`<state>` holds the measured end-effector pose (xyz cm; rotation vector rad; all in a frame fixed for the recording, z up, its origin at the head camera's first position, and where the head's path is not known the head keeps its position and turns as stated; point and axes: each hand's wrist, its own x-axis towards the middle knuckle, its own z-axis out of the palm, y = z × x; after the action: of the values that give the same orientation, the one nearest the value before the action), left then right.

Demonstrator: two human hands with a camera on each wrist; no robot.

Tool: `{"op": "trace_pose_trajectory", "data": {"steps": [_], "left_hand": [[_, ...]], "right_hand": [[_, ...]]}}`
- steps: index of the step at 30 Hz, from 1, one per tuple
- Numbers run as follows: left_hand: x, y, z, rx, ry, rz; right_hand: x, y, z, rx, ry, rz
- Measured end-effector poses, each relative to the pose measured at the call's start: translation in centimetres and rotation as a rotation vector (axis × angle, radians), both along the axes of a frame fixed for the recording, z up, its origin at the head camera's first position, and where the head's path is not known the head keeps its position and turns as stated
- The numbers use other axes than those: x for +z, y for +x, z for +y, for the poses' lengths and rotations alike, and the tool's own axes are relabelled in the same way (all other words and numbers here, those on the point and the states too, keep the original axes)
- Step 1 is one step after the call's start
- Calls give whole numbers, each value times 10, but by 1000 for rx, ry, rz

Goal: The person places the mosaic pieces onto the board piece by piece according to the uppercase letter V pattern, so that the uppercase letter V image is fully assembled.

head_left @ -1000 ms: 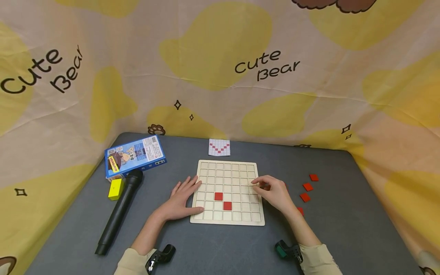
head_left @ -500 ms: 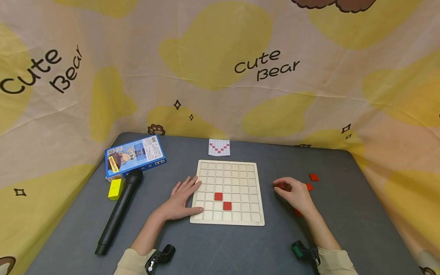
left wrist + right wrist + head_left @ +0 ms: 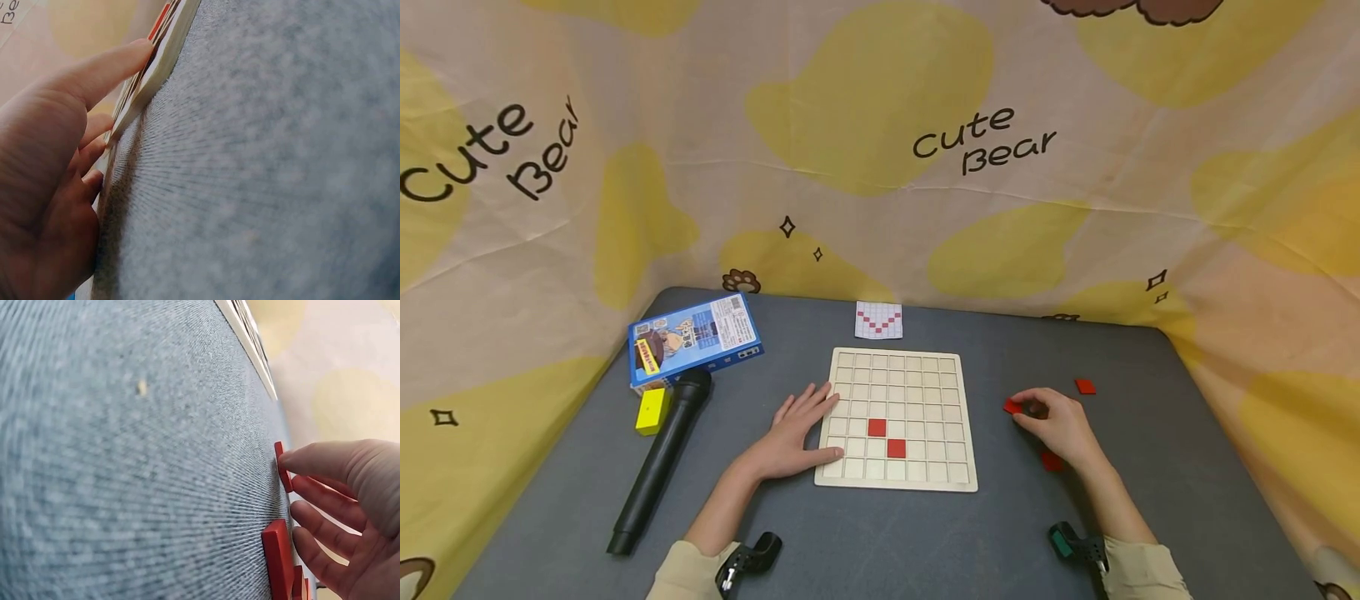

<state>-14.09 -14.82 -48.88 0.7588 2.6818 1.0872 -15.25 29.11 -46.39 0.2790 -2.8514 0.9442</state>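
Pale gridded board (image 3: 925, 432), flat on the grey table (image 3: 895, 542), touched at its left edge by the left hand (image 3: 792, 439). Set flat in diagonal cells of its near half: left red tile (image 3: 877, 427), middle red tile (image 3: 897, 448). Off its right edge, between thumb and index finger of the right hand (image 3: 1058, 421): thin square red tile (image 3: 1012, 406). Loose toward the table's right edge: far red tile (image 3: 1086, 387), near red tile (image 3: 1051, 462).

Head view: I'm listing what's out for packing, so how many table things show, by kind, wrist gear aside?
Board: 1
Red tiles: 5 in sight; the right hand may hide more
Card: 1
Box: 1
Black rod: 1
Yellow block: 1
Total: 10 in sight
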Motion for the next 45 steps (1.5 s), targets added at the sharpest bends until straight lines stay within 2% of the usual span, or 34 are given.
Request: {"op": "trace_pose_trajectory", "data": {"steps": [12, 20, 26, 45], "left_hand": [[1, 0, 0, -6, 16, 0], [0, 1, 0, -4, 18, -4], [0, 1, -1, 3, 15, -7], [0, 1, 0, 10, 12, -3]], "right_hand": [[-5, -1, -2, 5, 2, 29], [-5, -5, -17, 10, -71, 33], [-1, -7, -38, 11, -130, -18], [4, -16, -116, 196, -253, -72]]}}
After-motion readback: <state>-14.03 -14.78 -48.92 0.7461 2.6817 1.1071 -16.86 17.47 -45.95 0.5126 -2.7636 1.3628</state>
